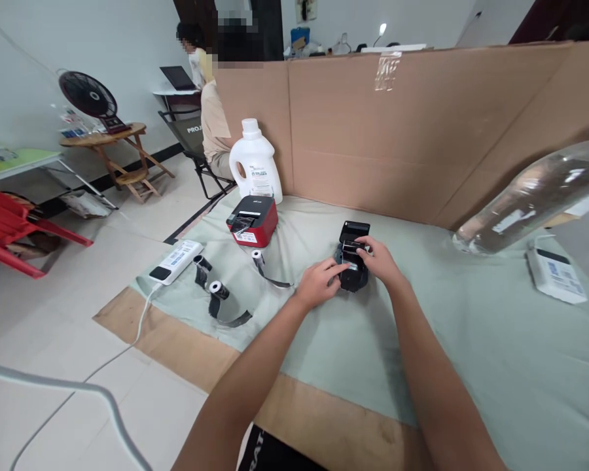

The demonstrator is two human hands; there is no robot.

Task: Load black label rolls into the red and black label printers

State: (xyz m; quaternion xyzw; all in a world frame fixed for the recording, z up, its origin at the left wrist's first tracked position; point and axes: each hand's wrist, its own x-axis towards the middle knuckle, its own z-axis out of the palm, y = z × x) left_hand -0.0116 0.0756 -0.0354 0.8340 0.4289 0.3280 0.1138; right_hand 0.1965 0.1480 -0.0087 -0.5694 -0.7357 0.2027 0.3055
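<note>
A small black portable printer (353, 280) sits on the cloth with its lid (355, 231) raised. My left hand (319, 282) grips the printer's left side, with the index finger stretched over its open compartment. My right hand (377, 258) is closed at the compartment's upper right, finger and thumb on what looks like a dark roll (352, 248) inside. The fingers partly hide the compartment. To the left, three small rolls of black strip lie on the cloth: a far roll (203, 263), a near roll (218, 290), and one roll (258, 258) with its strip trailing toward my left hand.
A red and black printer (253, 222) and a white jug (256, 163) stand at the back left. White power strips (175, 261) lie left and right (557, 269). A cardboard wall (373, 131) closes the back. A large clear bottle (525, 196) lies right. People sit beyond.
</note>
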